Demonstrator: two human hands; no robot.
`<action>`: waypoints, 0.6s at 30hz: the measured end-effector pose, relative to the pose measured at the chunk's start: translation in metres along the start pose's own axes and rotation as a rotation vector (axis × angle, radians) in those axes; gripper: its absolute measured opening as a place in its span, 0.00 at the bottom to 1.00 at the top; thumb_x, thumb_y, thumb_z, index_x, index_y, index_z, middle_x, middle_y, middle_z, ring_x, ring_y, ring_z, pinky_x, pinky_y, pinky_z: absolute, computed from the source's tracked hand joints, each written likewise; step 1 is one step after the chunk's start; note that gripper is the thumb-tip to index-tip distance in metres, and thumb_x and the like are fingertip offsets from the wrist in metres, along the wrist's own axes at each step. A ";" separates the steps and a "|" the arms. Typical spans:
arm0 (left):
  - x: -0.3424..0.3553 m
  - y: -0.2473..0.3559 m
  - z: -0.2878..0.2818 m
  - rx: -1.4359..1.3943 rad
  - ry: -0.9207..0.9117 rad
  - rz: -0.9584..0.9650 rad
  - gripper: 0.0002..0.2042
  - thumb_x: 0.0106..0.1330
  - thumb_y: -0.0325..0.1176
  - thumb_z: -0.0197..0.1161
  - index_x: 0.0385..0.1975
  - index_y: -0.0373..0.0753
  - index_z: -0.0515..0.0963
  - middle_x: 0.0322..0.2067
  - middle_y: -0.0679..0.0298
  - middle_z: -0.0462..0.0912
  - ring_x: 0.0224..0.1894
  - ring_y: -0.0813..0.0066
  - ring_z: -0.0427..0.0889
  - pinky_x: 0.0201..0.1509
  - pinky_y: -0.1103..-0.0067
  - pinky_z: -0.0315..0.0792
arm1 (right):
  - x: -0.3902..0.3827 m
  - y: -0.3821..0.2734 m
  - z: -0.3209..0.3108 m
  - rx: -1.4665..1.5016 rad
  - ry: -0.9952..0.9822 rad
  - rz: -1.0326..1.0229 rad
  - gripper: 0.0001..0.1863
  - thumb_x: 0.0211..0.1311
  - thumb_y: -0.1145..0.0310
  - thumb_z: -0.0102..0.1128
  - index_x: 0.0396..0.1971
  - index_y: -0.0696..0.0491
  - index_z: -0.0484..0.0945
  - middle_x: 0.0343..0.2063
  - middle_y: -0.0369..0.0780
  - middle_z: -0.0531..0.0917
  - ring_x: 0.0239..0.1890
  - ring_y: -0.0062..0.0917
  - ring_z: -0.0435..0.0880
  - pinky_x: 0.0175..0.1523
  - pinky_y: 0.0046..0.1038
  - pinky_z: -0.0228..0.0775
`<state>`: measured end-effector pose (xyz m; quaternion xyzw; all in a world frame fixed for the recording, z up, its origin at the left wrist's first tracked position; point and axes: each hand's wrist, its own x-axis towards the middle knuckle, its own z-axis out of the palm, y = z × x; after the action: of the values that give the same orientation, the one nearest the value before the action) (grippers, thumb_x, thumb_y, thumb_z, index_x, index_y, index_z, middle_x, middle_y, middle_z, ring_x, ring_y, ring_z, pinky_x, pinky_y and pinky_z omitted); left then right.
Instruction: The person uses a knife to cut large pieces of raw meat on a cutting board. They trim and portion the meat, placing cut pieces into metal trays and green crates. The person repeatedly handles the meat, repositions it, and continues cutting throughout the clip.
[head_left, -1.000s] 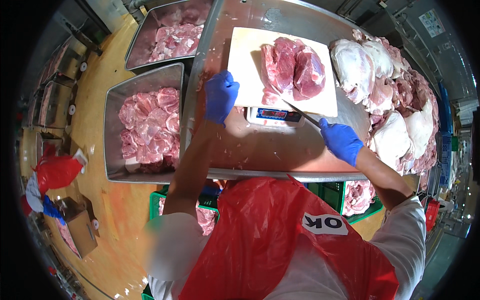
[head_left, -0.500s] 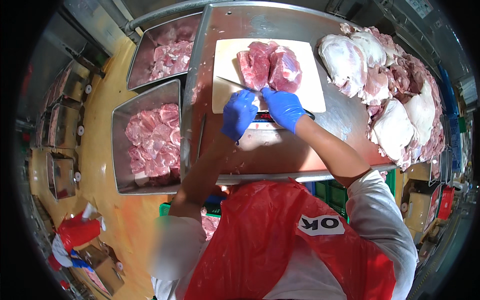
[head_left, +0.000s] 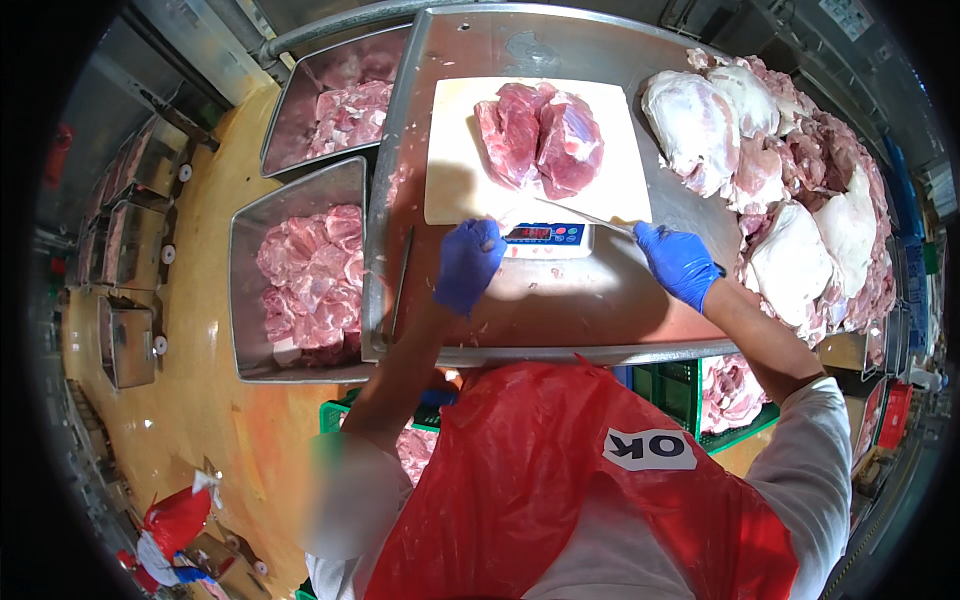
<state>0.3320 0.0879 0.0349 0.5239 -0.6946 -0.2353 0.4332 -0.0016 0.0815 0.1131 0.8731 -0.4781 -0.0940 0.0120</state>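
Two raw red meat pieces lie on a white cutting board, which rests on a scale with a lit display. My right hand, in a blue glove, grips a knife, its thin blade reaching left across the board's front edge below the meat. My left hand, also blue-gloved, is closed at the board's front left, beside the scale; what its fingers hold, if anything, is unclear. A thin dark rod lies along the metal table to the left.
A large pile of pale-skinned meat covers the table's right. Two steel bins of meat stand left. Green crates sit below the table. At lower left, another person in red is by a cart on the yellow floor.
From together at the meat half a second ago, my hands have moved apart: the right went rightward with the knife, the left drew slightly down and left. The other person appears lower in view.
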 end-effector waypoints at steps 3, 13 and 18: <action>-0.022 0.023 0.007 -0.127 -0.018 -0.103 0.03 0.50 0.25 0.62 0.20 0.38 0.75 0.16 0.59 0.72 0.19 0.67 0.73 0.26 0.72 0.67 | 0.019 -0.029 0.002 0.243 0.097 0.027 0.13 0.60 0.71 0.51 0.46 0.52 0.70 0.33 0.50 0.82 0.33 0.44 0.84 0.34 0.43 0.75; -0.012 0.064 -0.059 -0.222 -0.191 -0.328 0.03 0.50 0.25 0.64 0.24 0.35 0.79 0.20 0.65 0.79 0.24 0.83 0.75 0.30 0.82 0.69 | 0.031 -0.020 -0.006 0.321 -0.161 -0.002 0.09 0.65 0.65 0.49 0.43 0.51 0.70 0.29 0.50 0.82 0.31 0.49 0.82 0.36 0.48 0.72; 0.030 0.048 -0.141 -0.320 -0.085 -0.027 0.03 0.54 0.26 0.64 0.23 0.37 0.77 0.25 0.70 0.77 0.29 0.84 0.74 0.34 0.84 0.70 | -0.027 0.008 0.009 0.482 -0.031 0.115 0.09 0.69 0.64 0.49 0.43 0.52 0.68 0.27 0.53 0.80 0.31 0.54 0.79 0.34 0.49 0.68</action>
<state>0.4243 0.0939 0.1562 0.4474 -0.6588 -0.3705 0.4781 -0.0235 0.1001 0.1093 0.8207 -0.5356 0.0103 -0.1986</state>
